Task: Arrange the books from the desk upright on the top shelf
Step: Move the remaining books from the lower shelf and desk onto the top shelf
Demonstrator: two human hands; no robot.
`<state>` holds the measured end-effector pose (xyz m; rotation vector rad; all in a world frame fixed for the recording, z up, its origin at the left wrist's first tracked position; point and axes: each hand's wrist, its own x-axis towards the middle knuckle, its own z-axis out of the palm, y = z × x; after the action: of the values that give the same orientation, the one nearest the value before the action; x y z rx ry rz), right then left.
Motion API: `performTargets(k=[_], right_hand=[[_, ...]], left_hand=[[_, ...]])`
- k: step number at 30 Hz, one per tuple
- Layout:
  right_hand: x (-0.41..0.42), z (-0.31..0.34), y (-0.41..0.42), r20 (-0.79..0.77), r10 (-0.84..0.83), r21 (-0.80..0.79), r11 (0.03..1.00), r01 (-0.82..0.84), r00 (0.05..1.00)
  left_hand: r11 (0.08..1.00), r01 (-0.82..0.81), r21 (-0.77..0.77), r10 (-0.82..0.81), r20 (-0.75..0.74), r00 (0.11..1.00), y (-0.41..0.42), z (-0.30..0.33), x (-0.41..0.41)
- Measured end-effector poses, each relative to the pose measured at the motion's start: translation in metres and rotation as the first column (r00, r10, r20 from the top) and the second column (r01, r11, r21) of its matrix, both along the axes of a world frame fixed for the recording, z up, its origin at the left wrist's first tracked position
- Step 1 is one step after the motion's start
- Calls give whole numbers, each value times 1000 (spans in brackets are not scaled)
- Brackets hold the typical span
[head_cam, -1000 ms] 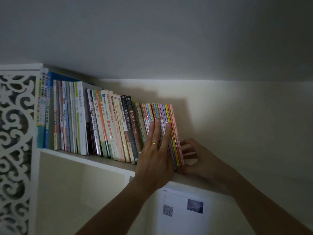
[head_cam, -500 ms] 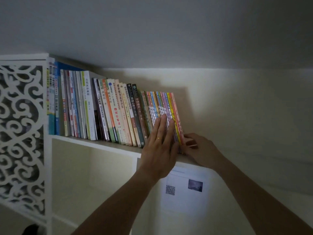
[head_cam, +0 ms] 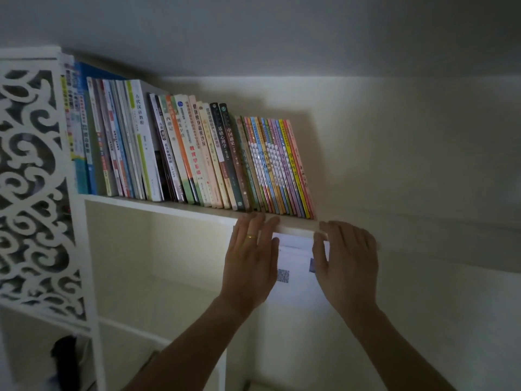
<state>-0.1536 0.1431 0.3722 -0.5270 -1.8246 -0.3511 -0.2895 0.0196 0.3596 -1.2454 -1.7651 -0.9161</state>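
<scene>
Dim room, pale wall, low grey ceiling close over a white shelving unit with a carved scrollwork side panel (head_cam: 31, 176) on its left end. The top shelf (head_cam: 158, 206) carries one long row of books (head_cam: 180, 153), from tall blue volumes against the panel down to a pack of thin, bright-spined ones (head_cam: 277, 167) at the open right end. Whole row leans leftward; nothing props the last spine. Below the shelf, a white sheet (head_cam: 296, 277) with a printed code square is stuck on the wall.

Both hands are just under the shelf's front edge. Left hand (head_cam: 251, 263): fingers straight and together, ring on one, tips touching the shelf lip below the thin books, holding nothing. Right hand (head_cam: 348, 266): fingers loosely bent, empty, near the lip past the row's end; whether it touches, I can't tell.

Judgement: shelving looks near done; the step is settling the row. To do it well, press the end book flat from the right, square the spines flush with the shelf edge, then let go slowly, since the thin ones could slide or splay.
</scene>
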Motion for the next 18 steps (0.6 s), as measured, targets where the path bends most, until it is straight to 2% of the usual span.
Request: performTargets(k=[4, 6, 9, 12, 14, 18], right_hand=[[8, -17, -5, 88, -24, -9, 1000, 25, 996], [6, -22, -11, 45, -10, -53, 999, 12, 999], [4, -56, -42, -58, 85, -156, 983, -93, 995], [2, -135, -87, -20, 228, -335, 916, -222, 973], [-3, -189, -119, 20, 311, -477, 838, -264, 950], [-34, -264, -186, 111, 465, -702, 662, -261, 878]], left_hand=[[995, 80, -64, -81, -25, 996, -17, -5, -4], [990, 123, -74, -125, -21, 992, -22, -17, -7], [981, 183, -64, -183, 13, 983, -46, -54, -8], [981, 179, -81, -161, 184, 970, -92, -126, -9], [981, 135, -137, -82, 335, 939, -124, -186, -15], [964, 37, -263, 141, 625, 768, -180, -291, -41]])
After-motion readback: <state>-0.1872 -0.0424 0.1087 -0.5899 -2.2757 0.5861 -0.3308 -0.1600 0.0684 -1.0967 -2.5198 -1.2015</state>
